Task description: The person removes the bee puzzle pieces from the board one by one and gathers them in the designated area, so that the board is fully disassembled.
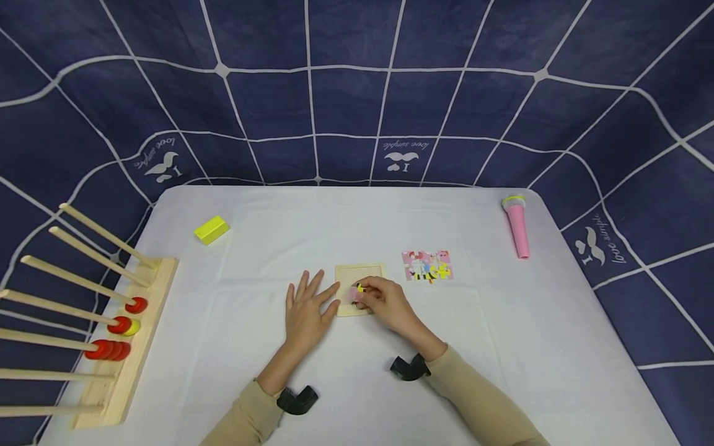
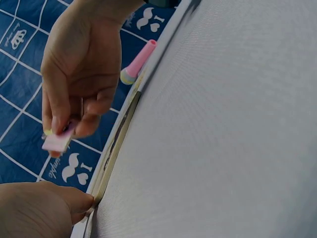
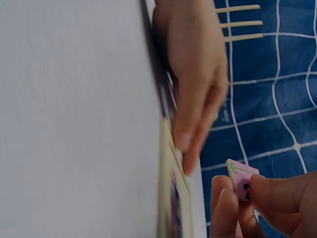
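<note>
My right hand [image 1: 393, 308] pinches a pink puzzle piece [image 3: 241, 179] between thumb and fingers, raised over the wooden puzzle frame [image 1: 348, 271]. Black and green marks show on the piece in the right wrist view. Spread out flat, my left hand [image 1: 305, 316] touches the frame's left edge with thumb and index fingertips. Inside the frame the bottom is partly covered by my right hand. To the right of the frame lies a cluster of colourful puzzle pieces [image 1: 426, 266], pink with yellow and white figures.
A wooden peg rack [image 1: 139, 334] with red and yellow rings stands at the left, its pegs leaning outward in view. A yellow block [image 1: 212, 230] lies at the back left, a pink toy microphone [image 1: 517, 229] at the back right. White cloth [image 1: 268, 248] covers the table.
</note>
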Tool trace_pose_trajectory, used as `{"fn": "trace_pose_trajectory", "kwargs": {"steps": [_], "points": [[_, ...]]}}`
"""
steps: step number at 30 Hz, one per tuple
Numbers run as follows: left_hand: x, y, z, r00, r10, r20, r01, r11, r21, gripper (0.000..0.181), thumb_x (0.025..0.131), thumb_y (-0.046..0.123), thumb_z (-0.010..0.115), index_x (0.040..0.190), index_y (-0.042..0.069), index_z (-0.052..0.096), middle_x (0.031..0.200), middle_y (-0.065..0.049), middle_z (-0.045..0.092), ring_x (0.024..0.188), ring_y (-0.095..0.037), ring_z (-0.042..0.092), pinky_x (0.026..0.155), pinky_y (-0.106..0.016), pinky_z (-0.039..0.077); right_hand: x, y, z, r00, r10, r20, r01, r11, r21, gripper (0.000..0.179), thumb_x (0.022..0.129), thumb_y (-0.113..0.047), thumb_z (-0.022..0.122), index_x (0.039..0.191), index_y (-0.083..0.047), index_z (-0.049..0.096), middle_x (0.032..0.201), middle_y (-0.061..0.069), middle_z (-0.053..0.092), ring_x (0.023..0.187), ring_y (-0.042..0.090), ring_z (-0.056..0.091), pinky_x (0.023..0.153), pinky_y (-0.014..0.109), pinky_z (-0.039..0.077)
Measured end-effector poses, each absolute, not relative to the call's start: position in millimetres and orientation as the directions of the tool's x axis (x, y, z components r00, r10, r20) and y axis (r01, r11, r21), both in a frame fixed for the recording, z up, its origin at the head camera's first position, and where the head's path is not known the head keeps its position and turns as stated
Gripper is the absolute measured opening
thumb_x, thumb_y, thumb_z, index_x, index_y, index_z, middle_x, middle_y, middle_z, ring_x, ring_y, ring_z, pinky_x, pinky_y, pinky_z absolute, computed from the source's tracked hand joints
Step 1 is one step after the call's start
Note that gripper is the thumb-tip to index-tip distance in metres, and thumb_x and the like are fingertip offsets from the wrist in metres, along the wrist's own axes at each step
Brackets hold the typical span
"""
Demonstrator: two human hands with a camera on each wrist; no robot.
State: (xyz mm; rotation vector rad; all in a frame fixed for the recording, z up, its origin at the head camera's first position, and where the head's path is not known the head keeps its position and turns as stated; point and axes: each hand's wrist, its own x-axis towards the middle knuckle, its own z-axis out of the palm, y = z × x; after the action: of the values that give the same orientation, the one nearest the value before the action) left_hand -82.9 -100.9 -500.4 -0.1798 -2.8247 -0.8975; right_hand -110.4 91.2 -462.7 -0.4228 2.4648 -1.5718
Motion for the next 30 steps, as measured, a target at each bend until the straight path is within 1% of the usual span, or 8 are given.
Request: {"fn": "trace_pose_trajectory", "kwargs": {"steps": [3, 6, 9, 12, 18, 25, 27, 30], "points": [[-83, -101, -501, -0.977, 0.06, 0.204, 0.168, 0.806, 0.568, 0.037, 0.088, 0.028, 0.071, 0.124, 0.017, 0.069, 0.15, -0.013, 0.046, 0.146, -0.04, 0.027, 0.115, -0.065, 0.013, -112, 104, -458, -0.952, -0.305, -0.032, -0.095, 0.392, -0.915, 0.021, 0.093, -0.002, 0.062, 0.113, -0.002, 0.069, 0.084, 0.012, 0.068, 0.066, 0.02, 0.068, 0.057, 0.025, 0.055], [-84, -101, -502, -0.976, 0.061, 0.207, 0.172, 0.801, 0.573, 0.037, 0.088, 0.027, 0.071, 0.124, 0.017, 0.069, 0.15, -0.014, 0.046, 0.146, -0.04, 0.027, 0.115, -0.065, 0.013, -114, 120, -456, -0.972, -0.234, -0.035, -0.064, 0.402, -0.913, 0.021, 0.092, -0.002, 0.063, 0.113, 0.0, 0.068, 0.082, 0.011, 0.063, 0.064, 0.022, 0.066, 0.054, 0.023, 0.052], [-84, -101, -503, -0.976, 0.06, 0.211, 0.174, 0.799, 0.576, 0.037, 0.088, 0.026, 0.071, 0.123, 0.016, 0.069, 0.15, -0.014, 0.046, 0.146, -0.041, 0.027, 0.114, -0.066, 0.013, -115, 137, -457, -0.988, -0.153, -0.027, -0.037, 0.401, -0.915, 0.02, 0.091, -0.002, 0.065, 0.11, 0.002, 0.064, 0.078, 0.012, 0.063, 0.063, 0.025, 0.066, 0.052, 0.023, 0.051], [-84, -102, -504, -0.976, 0.059, 0.211, 0.173, 0.799, 0.576, 0.036, 0.088, 0.025, 0.071, 0.123, 0.016, 0.069, 0.149, -0.015, 0.047, 0.145, -0.042, 0.028, 0.114, -0.066, 0.014, -116, 155, -461, -0.997, -0.071, -0.01, -0.021, 0.422, -0.906, 0.017, 0.09, -0.002, 0.067, 0.106, 0.001, 0.061, 0.078, 0.014, 0.064, 0.063, 0.024, 0.068, 0.053, 0.025, 0.053], [-84, -102, -504, -0.975, 0.061, 0.214, 0.176, 0.8, 0.574, 0.037, 0.088, 0.027, 0.071, 0.124, 0.017, 0.069, 0.15, -0.014, 0.046, 0.146, -0.041, 0.027, 0.115, -0.065, 0.013, -119, 180, -467, -0.998, 0.061, 0.02, 0.01, 0.455, -0.89, 0.014, 0.088, -0.001, 0.07, 0.1, 0.002, 0.065, 0.081, 0.017, 0.065, 0.063, 0.022, 0.07, 0.053, 0.024, 0.055], [-84, -103, -505, -0.972, 0.059, 0.229, 0.183, 0.799, 0.573, 0.037, 0.087, 0.026, 0.072, 0.123, 0.017, 0.069, 0.15, -0.014, 0.046, 0.146, -0.041, 0.028, 0.115, -0.065, 0.013, -121, 186, -474, -0.998, 0.067, 0.007, 0.027, 0.493, -0.87, 0.015, 0.086, -0.003, 0.073, 0.098, 0.005, 0.069, 0.079, 0.018, 0.068, 0.06, 0.018, 0.07, 0.053, 0.019, 0.053], [-84, -103, -504, -0.973, 0.06, 0.224, 0.182, 0.797, 0.576, 0.037, 0.088, 0.026, 0.071, 0.124, 0.017, 0.069, 0.15, -0.014, 0.046, 0.146, -0.041, 0.028, 0.115, -0.064, 0.013, -121, 186, -478, -0.998, 0.056, 0.03, 0.003, 0.515, -0.857, 0.014, 0.085, -0.003, 0.073, 0.097, 0.004, 0.07, 0.078, 0.016, 0.068, 0.059, 0.017, 0.069, 0.052, 0.019, 0.052], [-83, -103, -502, -0.976, 0.065, 0.21, 0.177, 0.797, 0.577, 0.037, 0.088, 0.026, 0.071, 0.124, 0.017, 0.069, 0.15, -0.014, 0.046, 0.146, -0.041, 0.027, 0.115, -0.065, 0.013, -119, 186, -483, -0.993, 0.049, 0.105, -0.057, 0.579, -0.813, 0.012, 0.083, -0.003, 0.075, 0.094, 0.002, 0.072, 0.077, 0.013, 0.07, 0.059, 0.012, 0.066, 0.053, 0.018, 0.05]]}}
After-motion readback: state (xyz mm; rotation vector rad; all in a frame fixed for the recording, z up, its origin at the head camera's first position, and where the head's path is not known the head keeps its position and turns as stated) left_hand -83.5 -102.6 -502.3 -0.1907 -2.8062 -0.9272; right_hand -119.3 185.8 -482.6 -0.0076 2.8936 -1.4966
